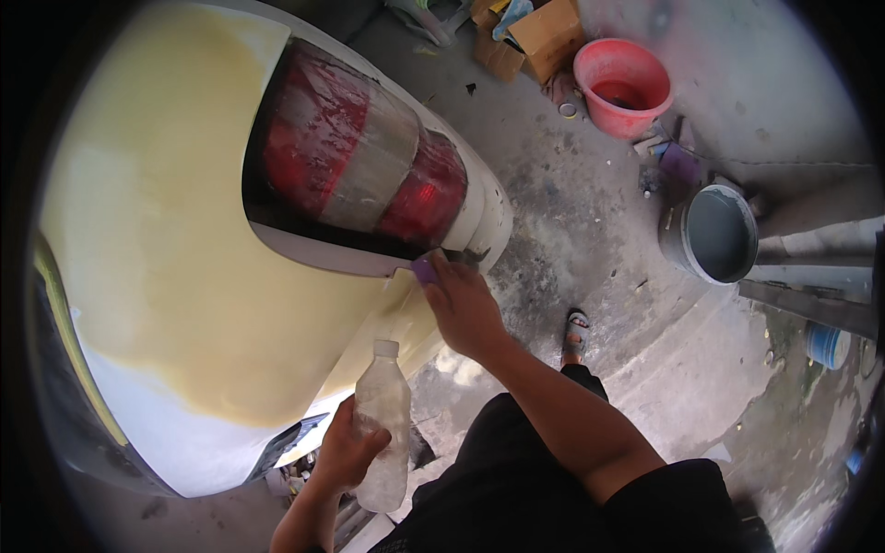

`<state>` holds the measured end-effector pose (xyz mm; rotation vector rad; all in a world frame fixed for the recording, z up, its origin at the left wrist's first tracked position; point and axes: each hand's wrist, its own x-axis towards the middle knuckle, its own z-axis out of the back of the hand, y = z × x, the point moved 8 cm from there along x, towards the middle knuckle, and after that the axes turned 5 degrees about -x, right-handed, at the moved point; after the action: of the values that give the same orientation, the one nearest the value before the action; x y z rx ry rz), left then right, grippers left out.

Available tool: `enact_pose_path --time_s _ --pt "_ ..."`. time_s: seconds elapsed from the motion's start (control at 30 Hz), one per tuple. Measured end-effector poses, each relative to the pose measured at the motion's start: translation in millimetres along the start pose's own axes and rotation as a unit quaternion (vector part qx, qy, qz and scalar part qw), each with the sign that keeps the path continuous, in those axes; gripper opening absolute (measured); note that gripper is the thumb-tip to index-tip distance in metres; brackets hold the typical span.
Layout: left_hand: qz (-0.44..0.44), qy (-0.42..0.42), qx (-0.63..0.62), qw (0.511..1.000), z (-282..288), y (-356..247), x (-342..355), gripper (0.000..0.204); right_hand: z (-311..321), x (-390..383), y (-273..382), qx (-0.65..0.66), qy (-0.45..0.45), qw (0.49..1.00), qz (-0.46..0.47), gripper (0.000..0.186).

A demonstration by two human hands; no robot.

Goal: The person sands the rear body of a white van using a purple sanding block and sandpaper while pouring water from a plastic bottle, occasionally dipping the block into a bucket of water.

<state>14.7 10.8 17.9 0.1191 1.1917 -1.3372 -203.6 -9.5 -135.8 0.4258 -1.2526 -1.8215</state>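
My right hand point(458, 309) grips a small purple pad point(423, 269), pressed to the car's body just below the red-and-clear tail light point(313, 138), near its lower right corner. The tail light has pale streaks over it. Low in the view, my left hand point(346, 447) is closed round an upright clear plastic bottle point(387, 461) with a cap, held beside the car. The car's body panel point(157, 230) is white with broad yellowish patches. The face of the pad is mostly hidden by my fingers.
On the concrete floor point(535, 203) at the right stand a red basin point(622, 115), a grey bucket point(691, 258) and a blue-labelled container point(820, 341). Cardboard boxes point(544, 32) and scraps lie near the wall point(756, 74). My sandalled foot point(576, 332) is beside the car.
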Motion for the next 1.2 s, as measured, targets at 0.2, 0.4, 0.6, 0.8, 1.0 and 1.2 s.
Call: enact_pose_path --time_s 0.2,0.4,0.6,0.8,1.0,1.2 --pt "-0.034 -0.012 -0.029 0.999 7 19 -7 0.068 20 15 43 0.089 0.085 0.991 -0.053 0.046" --pt "-0.072 0.013 -0.049 0.996 2 13 -6 0.069 -3 -22 -50 0.011 0.084 0.991 -0.102 0.050" --pt "-0.073 -0.004 -0.022 0.997 10 30 -4 0.071 22 7 41 0.107 0.027 0.994 0.000 0.048" --pt "-0.079 0.008 -0.013 0.997 9 15 -9 0.070 3 -35 -73 0.020 0.158 0.980 -0.121 0.049" --pt "-0.074 0.016 0.022 0.997 34 32 -9 0.072 29 -64 -78 0.262 0.109 0.931 -0.228 0.083" --pt "-0.098 0.048 0.003 0.994 49 44 0 0.074 19 -37 47 0.080 0.018 0.991 0.109 0.083"
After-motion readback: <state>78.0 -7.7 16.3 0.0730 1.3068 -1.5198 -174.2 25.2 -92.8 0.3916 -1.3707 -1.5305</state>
